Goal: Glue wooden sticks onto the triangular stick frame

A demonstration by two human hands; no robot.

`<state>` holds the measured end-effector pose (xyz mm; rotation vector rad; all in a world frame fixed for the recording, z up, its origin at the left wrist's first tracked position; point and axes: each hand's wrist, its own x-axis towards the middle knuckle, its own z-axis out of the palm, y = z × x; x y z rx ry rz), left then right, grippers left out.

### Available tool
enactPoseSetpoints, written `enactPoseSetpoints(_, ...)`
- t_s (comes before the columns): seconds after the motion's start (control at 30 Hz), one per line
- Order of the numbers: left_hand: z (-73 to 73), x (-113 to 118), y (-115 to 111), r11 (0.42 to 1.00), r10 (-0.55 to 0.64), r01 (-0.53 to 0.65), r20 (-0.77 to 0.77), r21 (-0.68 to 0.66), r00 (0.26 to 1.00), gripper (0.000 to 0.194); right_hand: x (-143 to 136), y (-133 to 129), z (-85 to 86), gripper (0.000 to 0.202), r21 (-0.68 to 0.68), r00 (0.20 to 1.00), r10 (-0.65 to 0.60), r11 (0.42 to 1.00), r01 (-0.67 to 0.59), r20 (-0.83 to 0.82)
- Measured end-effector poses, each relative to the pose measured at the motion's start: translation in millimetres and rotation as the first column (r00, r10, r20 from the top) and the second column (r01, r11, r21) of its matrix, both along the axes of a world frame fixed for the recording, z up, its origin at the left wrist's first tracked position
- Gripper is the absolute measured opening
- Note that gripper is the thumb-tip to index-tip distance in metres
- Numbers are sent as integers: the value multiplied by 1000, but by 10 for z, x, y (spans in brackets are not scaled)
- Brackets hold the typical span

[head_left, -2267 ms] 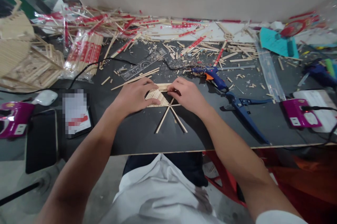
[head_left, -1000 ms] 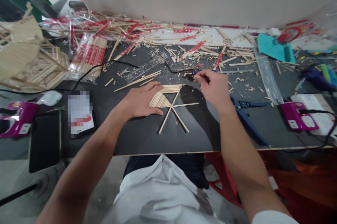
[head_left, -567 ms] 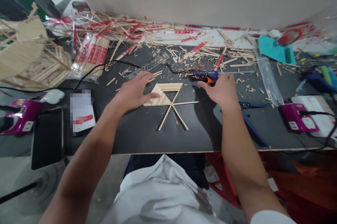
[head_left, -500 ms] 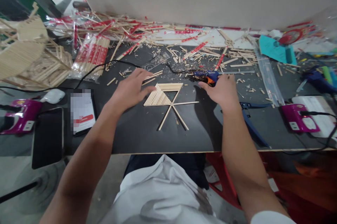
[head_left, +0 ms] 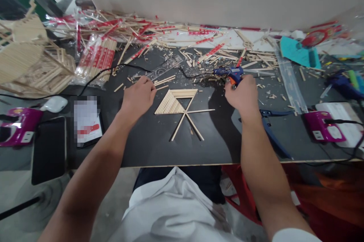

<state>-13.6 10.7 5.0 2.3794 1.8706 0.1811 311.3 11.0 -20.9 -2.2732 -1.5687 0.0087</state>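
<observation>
My right hand (head_left: 243,92) is wrapped round the handle of a blue hot glue gun (head_left: 227,71) with an orange trigger. The gun's nozzle points left over the scrap-strewn tabletop. My left hand (head_left: 140,96) has its fingers curled together beside a few loose wooden sticks (head_left: 165,80); what it pinches, if anything, is hidden. Between my hands lies a flat star-like frame of wooden sticks (head_left: 170,103). Its left wedge is covered with close-set sticks, the upper wedge is partly filled round a triangular gap, and bare spokes reach right and down.
Bagged chopsticks (head_left: 96,60) and a built stick structure (head_left: 25,56) stand at the left. Two phones (head_left: 49,151) lie near the left edge. Blue pliers (head_left: 274,135) rest beside my right forearm. A black cord (head_left: 113,68) crosses the back, amid cut stick pieces.
My right hand has closed round the glue gun and shifted it slightly right and up. My left hand has drawn back left from the frame, its fingers now curled in.
</observation>
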Motion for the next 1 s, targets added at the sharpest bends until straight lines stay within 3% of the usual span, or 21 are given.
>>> enactPoseSetpoints(0.13, -13, 37, -20, 1000, 9, -9, 17, 13, 1000, 29, -8, 27, -38, 44, 69, 993, -50, 996, 58, -109)
enactPoseSetpoints(0.33, -33, 16, -20, 996, 60, -61, 22, 64, 998, 33, -12, 71, -141, 61, 155, 987, 20, 988, 5, -161)
enactPoseSetpoints(0.5, -45, -31, 9, 994, 79, -81, 20, 73, 997, 36, -25, 61, -136, 71, 131, 985, 12, 991, 11, -173)
enactPoseSetpoints(0.77, -59, -59, 40, 984, 167, -171, 80, 44, 983, 32, -69, 51, -104, 59, 104, 990, 30, 994, -15, -138)
enactPoseSetpoints(1.0, -70, -87, 53, 989, 99, -104, 54, 107, 994, 31, -22, 75, -158, 52, 114, 994, 35, 993, -24, -101)
